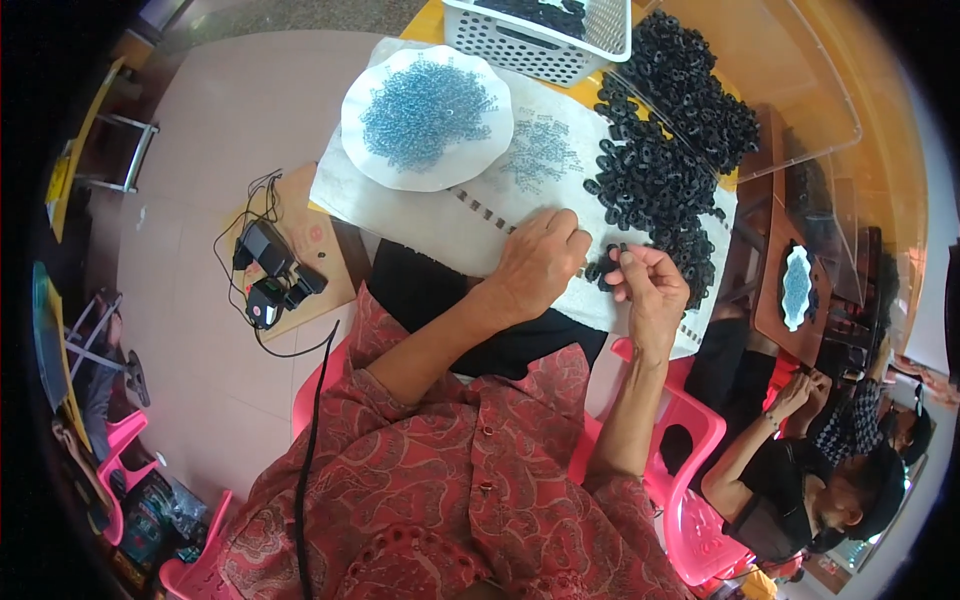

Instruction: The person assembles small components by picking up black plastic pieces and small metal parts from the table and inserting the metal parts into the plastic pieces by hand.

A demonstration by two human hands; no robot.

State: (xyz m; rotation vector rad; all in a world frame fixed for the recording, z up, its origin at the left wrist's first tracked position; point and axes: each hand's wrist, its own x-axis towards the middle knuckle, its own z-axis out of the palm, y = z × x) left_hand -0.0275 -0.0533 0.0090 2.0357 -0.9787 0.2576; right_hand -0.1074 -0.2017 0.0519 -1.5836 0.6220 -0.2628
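Note:
My left hand [541, 262] is closed over the white cloth [420, 225], its fingertips curled down and hidden. Whatever they hold, if anything, I cannot make out. My right hand [650, 285] pinches a small black part [617, 251] between thumb and fingers, close beside my left hand. Just beyond it spreads a big pile of black ring-shaped parts [650, 180]. Farther left sits a white scalloped plate [362, 150] heaped with tiny bluish pieces [425, 110]. More of these small clear-blue pieces [543, 150] are scattered on the cloth between plate and pile.
A white perforated basket [540, 55] holding black parts stands at the far edge. Behind the pile is a clear plastic bin [800, 100]. Power adapters with cables [270, 260] lie on a board at left. A person [800, 480] works at the right, near pink chairs [690, 440].

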